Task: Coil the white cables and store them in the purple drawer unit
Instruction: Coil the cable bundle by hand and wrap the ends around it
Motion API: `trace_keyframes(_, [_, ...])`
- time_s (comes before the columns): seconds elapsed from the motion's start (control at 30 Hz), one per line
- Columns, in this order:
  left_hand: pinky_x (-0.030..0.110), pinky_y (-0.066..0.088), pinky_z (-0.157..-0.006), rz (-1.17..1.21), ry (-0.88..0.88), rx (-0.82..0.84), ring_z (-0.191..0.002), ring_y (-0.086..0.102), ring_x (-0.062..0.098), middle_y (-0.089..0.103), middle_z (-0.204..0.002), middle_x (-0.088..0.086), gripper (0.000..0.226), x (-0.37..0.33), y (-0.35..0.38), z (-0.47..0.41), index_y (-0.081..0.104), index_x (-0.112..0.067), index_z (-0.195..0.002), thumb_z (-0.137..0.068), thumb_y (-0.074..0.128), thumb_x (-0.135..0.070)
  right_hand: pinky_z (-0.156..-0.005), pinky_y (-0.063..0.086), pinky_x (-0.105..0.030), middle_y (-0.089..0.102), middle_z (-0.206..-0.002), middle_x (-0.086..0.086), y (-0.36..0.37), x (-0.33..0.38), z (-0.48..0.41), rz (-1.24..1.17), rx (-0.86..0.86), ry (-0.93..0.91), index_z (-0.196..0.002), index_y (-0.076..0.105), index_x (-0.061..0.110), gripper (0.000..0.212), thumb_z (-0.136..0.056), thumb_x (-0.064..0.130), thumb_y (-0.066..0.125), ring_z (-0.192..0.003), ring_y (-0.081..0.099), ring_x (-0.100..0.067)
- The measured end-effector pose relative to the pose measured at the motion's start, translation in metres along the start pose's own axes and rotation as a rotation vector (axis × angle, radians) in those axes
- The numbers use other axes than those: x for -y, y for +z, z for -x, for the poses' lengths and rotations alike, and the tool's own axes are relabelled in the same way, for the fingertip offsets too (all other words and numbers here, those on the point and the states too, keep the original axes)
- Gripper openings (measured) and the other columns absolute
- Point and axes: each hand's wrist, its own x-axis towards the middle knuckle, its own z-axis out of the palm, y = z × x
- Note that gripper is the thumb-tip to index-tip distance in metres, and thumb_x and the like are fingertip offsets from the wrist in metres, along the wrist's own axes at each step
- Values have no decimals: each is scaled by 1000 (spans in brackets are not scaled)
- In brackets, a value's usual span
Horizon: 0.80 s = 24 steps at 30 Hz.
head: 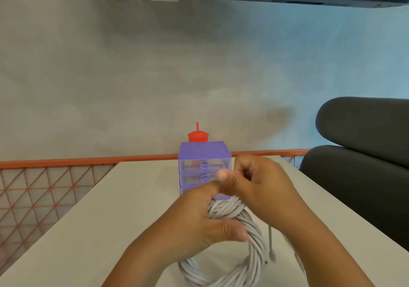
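A thick coil of white cable (252,242) hangs in front of me above the pale table (106,220). My left hand (199,222) grips the coil's top, thumb across the strands. Just above it, my right hand (256,187) holds the cable with curled fingers. A loose cable end (270,244) dangles to the right of the coil. The purple drawer unit (204,165) stands at the table's far edge right behind my hands. Its clear drawers look closed and its lower part is hidden by my hands.
A red cup with a straw (197,135) stands behind the drawer unit. An orange rail with mesh (66,161) runs along the table's far and left side. A dark grey chair (363,154) sits at the right, and a grey wall rises beyond.
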Motion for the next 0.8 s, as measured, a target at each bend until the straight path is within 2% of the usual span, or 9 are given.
trace_keyframes(0.1, [42, 50, -73, -106, -97, -54, -71, 56, 12, 65, -76, 8, 67, 3, 4, 0, 65, -19, -88, -43, 77, -68, -46, 35, -15, 42, -43, 8, 1, -8, -2, -8, -142, -70, -52, 41, 14, 47, -72, 53, 57, -46, 42, -6])
trace_keyframes(0.17, [35, 42, -64, -113, -98, -99, -62, 45, 14, 52, -65, 6, 64, 4, 5, 0, 63, -8, -79, -51, 74, -64, -44, 32, -15, 41, -45, 7, 3, -17, -5, -87, -86, -62, -53, 42, 12, 56, -68, 64, 53, -44, 38, -6])
trace_keyframes(0.3, [20, 32, -51, -85, -55, -188, -48, 38, 8, 46, -55, -2, 59, -5, 6, 1, 63, 1, -78, -68, 70, -57, -41, 29, -15, 44, -48, 3, -1, -35, -6, -461, 200, -11, -56, 52, 17, 63, -55, 80, 57, -41, 35, -5])
trace_keyframes(0.4, [8, 26, -38, -12, -97, -281, -32, 32, 1, 42, -40, -10, 43, -15, 2, 1, 65, -2, -71, -71, 65, -45, -44, 30, -15, 49, -51, 3, -9, -47, -4, -626, 382, 34, -74, 59, 10, 65, -57, 74, 64, -44, 38, -6])
trace_keyframes(0.47, [8, 26, -38, 8, -103, -339, -30, 32, 1, 40, -36, -10, 31, -18, -3, 3, 67, -13, -64, -66, 58, -43, -51, 36, -17, 52, -57, 4, -15, -56, -4, -636, 481, 57, -91, 66, 15, 49, -69, 58, 68, -51, 43, -7])
trace_keyframes(0.57, [9, 26, -35, 103, -143, -402, -28, 33, 1, 39, -33, -10, 30, -18, -6, 3, 65, -21, -51, -78, 59, -32, -70, 40, -26, 51, -66, -1, -21, -62, -2, -519, 511, 60, -108, 66, 28, 25, -90, 32, 50, -64, 45, -17])
trace_keyframes(0.67, [14, 26, -33, 150, -211, -437, -27, 35, 3, 40, -33, -8, 37, -15, -8, 2, 64, -21, -50, -86, 55, -28, -87, 44, -43, 52, -76, -14, -23, -63, -1, -315, 499, 77, -93, 66, 26, 26, -96, 29, 40, -82, 49, -36])
trace_keyframes(0.73, [16, 27, -34, 130, -231, -480, -29, 32, 6, 38, -35, -8, 35, -11, -12, 1, 62, -20, -52, -86, 57, -29, -89, 44, -48, 57, -82, -12, -21, -64, -4, -67, 480, 76, -82, 60, 18, 28, -96, 30, 39, -86, 52, -33])
trace_keyframes(0.8, [18, 27, -35, 97, -245, -511, -30, 30, 7, 36, -36, -6, 36, -6, -15, 1, 61, -21, -53, -86, 57, -33, -84, 46, -38, 56, -84, 0, -16, -63, -7, 196, 438, 109, -85, 58, 20, 25, -98, 30, 39, -80, 51, -18])
